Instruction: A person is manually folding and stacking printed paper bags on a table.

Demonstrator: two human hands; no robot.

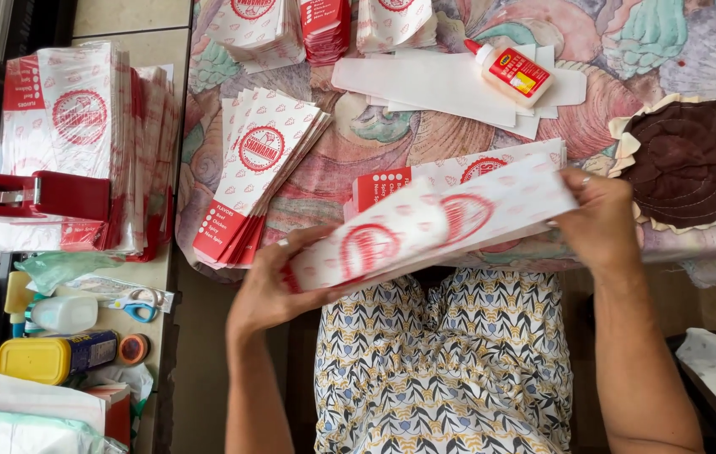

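Paper bags are what we have in hand: from the head camera we see one long white bag with red printing (429, 227), blurred with motion, held across our lap just at the near edge of the table (459, 160). Our left hand (269, 290) is closed around its lower left end, and our right hand (597, 223) pinches its upper right end between thumb and fingers. Directly under it a small pile of like bags (467, 172) lies on the patterned cloth. As far as we can judge, a good share is already handled: a fanned stack of finished bags (261, 172) sits to the left, further bundles (290, 29) lie along the far edge, and a tall stack (80, 126) stands on the side counter behind a red tape dispenser (34, 195). Plain white sheets (433, 80) lie beside the glue bottle (511, 71), so we judge that more work remains.
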